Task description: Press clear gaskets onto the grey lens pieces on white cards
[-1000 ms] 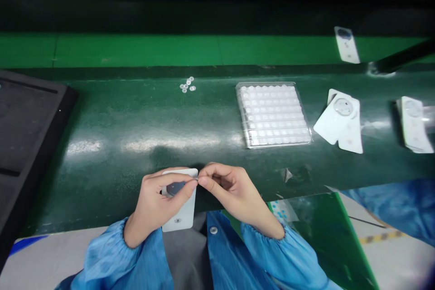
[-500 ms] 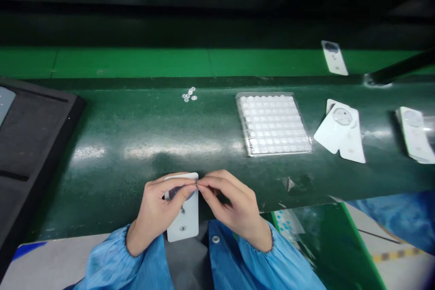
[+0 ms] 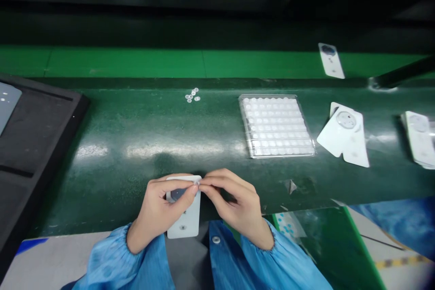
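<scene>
In front of my body is a white rounded rectangular panel [image 3: 192,217] with a dark round patch near its top and small dark marks below. My left hand [image 3: 166,204] closes around its upper part, thumb across the front, some fingers hidden behind. At the panel's top right corner, the thumb and index fingertips of my left hand meet those of my right hand [image 3: 234,197]. My right hand is closed in a pinch there. Something tiny and pale shows between the fingertips, too small to name.
Several small clear discs [image 3: 192,95] lie on the green bench [image 3: 136,118]. A clear tray [image 3: 251,145] of white round pieces sits right of centre. Similar white panels [image 3: 353,136] lie further right, with a stack [image 3: 419,138] beyond. A black tray [image 3: 41,122] stands at left.
The view has shifted slightly. Both hands stay at the panel's top right corner, fingertips still pinched, with a pale bit showing more between them.
</scene>
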Motion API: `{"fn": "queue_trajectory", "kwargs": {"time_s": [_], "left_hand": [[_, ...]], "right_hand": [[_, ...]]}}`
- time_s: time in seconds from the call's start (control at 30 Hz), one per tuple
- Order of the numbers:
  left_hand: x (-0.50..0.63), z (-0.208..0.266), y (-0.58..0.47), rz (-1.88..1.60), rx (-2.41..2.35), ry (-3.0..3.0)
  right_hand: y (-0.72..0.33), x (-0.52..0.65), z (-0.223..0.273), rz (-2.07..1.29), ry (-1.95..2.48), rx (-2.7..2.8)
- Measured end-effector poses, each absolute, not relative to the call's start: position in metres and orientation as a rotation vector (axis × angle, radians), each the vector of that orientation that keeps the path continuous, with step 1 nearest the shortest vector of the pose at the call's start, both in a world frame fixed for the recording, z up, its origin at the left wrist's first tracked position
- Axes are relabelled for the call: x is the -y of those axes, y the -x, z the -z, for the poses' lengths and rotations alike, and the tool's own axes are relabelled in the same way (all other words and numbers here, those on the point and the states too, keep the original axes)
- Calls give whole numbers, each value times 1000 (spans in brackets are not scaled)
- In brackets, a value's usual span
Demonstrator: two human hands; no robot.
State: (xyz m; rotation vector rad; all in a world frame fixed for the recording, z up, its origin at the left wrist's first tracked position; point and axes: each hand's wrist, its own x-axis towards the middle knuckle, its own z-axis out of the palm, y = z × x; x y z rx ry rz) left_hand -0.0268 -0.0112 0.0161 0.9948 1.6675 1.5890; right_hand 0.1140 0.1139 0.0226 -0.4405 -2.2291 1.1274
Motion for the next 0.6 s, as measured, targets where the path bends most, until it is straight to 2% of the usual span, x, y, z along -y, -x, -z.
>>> {"fn": "queue_trajectory", "kwargs": {"time_s": [0.27, 0.43, 0.6], "left_hand": [[11, -14, 26, -1542, -1731, -1136], [12, -12, 25, -1412, -1765, -1081], [11, -10, 26, -1477, -1662, -1214]], "right_hand": [[-114, -117, -33, -1704, 776, 2066], [-118, -133, -47, -1755, 788, 2442], [-115, -142, -59, -1790, 751, 2638]]}}
